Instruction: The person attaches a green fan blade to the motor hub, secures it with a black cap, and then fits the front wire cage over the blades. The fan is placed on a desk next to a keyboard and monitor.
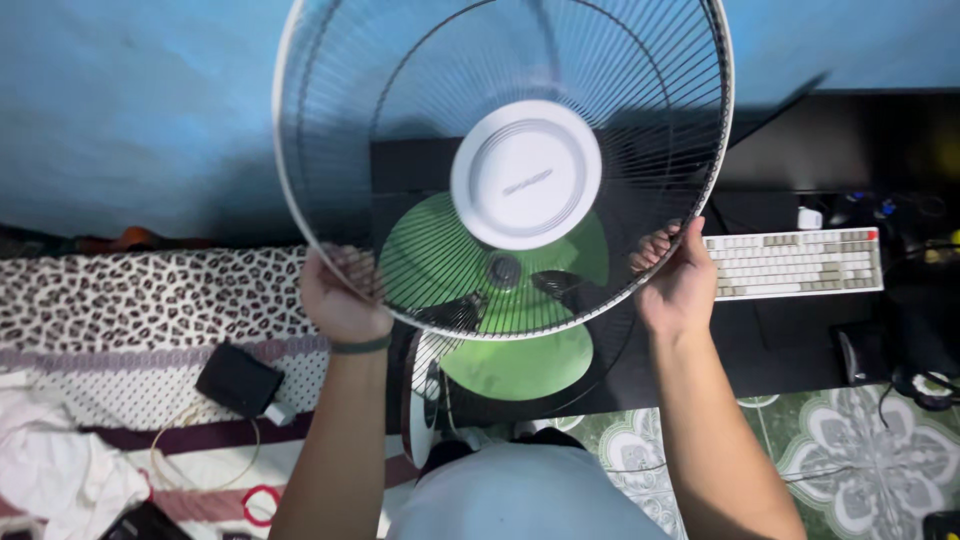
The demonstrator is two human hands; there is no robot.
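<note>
Both hands, left hand (pixel 338 298) at seven o'clock and right hand (pixel 678 282) at four, had fingers curled around the fan guard (pixel 500 150) rim; light, springy wire, best gripped at opposite edges.

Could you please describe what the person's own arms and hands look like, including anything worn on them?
Both forearms are bare, with no sleeves showing. The left hand has a thin dark green band around its wrist. The right hand wears nothing visible: no glove, ring or watch.
</note>
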